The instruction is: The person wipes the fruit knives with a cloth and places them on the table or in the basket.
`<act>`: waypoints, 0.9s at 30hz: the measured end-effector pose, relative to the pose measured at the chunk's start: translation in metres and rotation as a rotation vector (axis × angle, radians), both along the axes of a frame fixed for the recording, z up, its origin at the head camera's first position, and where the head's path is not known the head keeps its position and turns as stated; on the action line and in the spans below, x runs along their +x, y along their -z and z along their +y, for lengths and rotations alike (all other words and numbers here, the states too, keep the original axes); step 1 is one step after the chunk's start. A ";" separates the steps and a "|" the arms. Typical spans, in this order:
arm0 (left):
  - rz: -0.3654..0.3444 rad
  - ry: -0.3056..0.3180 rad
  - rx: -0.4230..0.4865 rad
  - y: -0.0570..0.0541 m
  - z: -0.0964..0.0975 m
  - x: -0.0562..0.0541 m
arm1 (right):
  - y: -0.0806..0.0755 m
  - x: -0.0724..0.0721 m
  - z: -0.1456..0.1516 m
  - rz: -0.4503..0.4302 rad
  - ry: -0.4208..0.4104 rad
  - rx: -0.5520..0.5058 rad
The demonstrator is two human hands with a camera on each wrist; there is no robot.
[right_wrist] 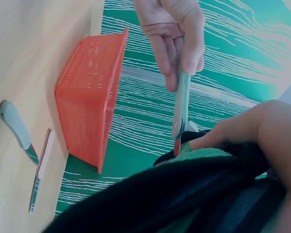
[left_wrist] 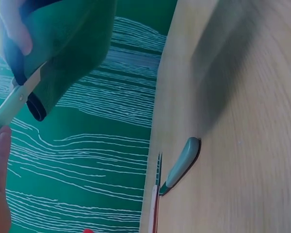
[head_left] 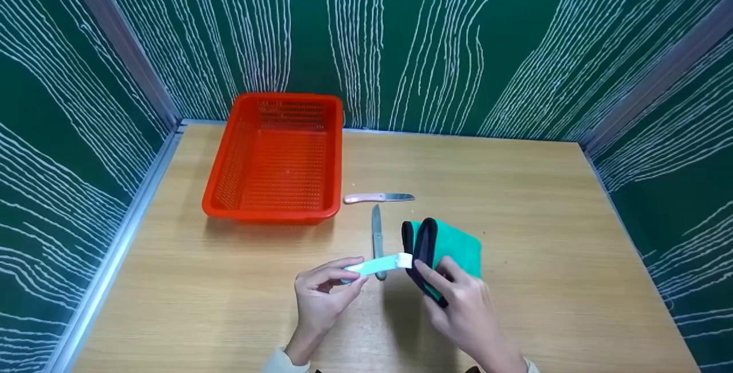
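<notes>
White-lined green walls [head_left: 395, 35] around a pale wooden table [head_left: 538, 224]

The left hand [head_left: 322, 291] and the right hand [head_left: 462, 299] are held up near each other, not touching, and both are leaned in toward the middle. With the left, a pinch is made by the thumb [head_left: 350, 294] and the finger beside it; in the right wrist view, its other fingers [right_wrist: 160, 54] are seen bent. With the right, a grip is made, and the pointing finger [head_left: 433, 277] is stretched toward the left. The arms are covered by pale sleeves [head_left: 284, 362] below the wrists [head_left: 301, 344].
</notes>
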State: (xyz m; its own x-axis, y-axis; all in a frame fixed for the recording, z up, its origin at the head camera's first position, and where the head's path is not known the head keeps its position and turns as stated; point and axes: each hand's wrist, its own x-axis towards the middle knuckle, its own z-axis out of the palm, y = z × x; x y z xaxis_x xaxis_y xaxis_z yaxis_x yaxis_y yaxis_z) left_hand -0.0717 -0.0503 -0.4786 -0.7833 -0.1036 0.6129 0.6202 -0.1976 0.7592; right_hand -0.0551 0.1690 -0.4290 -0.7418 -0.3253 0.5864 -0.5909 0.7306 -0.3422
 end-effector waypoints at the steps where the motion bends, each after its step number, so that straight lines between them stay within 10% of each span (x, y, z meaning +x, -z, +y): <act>1: 0.001 0.002 0.002 0.003 0.000 -0.001 | 0.001 0.000 0.001 0.001 0.007 0.015; 10: -0.063 0.001 -0.028 0.016 -0.001 0.000 | -0.001 0.001 0.007 -0.004 0.024 0.058; 27: 0.032 0.008 0.025 0.016 -0.004 -0.002 | 0.002 -0.003 0.023 0.100 0.083 0.087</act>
